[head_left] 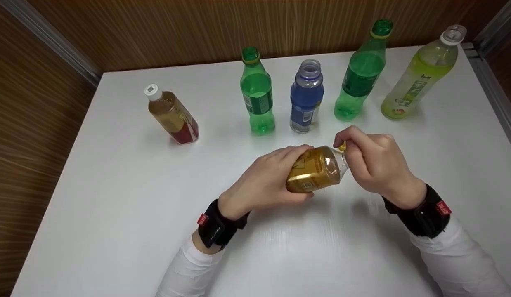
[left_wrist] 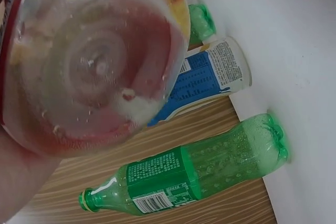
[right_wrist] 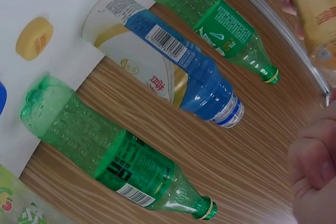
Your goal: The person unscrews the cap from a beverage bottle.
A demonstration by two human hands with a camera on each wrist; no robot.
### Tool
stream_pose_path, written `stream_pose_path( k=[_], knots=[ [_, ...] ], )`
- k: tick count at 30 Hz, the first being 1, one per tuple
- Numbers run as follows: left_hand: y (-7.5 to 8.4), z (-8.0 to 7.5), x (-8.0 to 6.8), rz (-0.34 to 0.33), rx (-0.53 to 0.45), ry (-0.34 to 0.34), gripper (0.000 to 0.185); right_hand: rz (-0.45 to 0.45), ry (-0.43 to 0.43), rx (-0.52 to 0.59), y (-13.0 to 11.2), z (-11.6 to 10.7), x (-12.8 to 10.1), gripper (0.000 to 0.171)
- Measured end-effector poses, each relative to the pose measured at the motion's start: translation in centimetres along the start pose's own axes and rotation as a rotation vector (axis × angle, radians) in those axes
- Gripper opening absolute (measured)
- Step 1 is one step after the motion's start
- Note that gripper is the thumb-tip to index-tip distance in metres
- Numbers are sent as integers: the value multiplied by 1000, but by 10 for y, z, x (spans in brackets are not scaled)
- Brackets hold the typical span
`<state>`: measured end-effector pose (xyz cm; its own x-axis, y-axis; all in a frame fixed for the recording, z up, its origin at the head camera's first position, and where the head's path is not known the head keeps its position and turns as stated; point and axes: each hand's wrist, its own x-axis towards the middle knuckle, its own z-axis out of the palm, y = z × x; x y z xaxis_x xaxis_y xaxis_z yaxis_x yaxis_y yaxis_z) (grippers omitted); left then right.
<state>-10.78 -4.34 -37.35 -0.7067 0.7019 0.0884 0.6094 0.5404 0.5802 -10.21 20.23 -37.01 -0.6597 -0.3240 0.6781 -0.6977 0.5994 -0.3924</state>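
My left hand [head_left: 272, 177] grips the body of a gold-labelled drink bottle [head_left: 309, 171], tilted with its neck to the right. The curled fingers of my right hand [head_left: 373, 165] close round the bottle's mouth end and hide it. In the left wrist view the clear base of this bottle [left_wrist: 100, 66] fills the upper left. The right wrist view shows its gold label and shoulder at the right edge, above my curled fingers [right_wrist: 312, 156]. A yellow cap [right_wrist: 34, 39] lies on the table; part of it shows beyond my right fingers in the head view.
Behind my hands stand two green bottles [head_left: 257, 95] [head_left: 360, 74], a blue-labelled bottle [head_left: 307, 97] and a yellow-green drink bottle [head_left: 420, 78], all uncapped. A white-capped brown drink bottle [head_left: 173, 115] stands left on the white table [head_left: 115, 198]. A wood-grain panel [head_left: 189, 33] runs behind.
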Motion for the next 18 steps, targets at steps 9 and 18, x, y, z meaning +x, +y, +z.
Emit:
stream_pose_path(
  k=[9,18],
  knots=[
    [-4,-4,-1,23,-73,-71,83,-359,109,-44,10,4,-1,24],
    [0,4,1,-30,166,82,84,349,-129,110,-1,-9,4,70]
  ],
)
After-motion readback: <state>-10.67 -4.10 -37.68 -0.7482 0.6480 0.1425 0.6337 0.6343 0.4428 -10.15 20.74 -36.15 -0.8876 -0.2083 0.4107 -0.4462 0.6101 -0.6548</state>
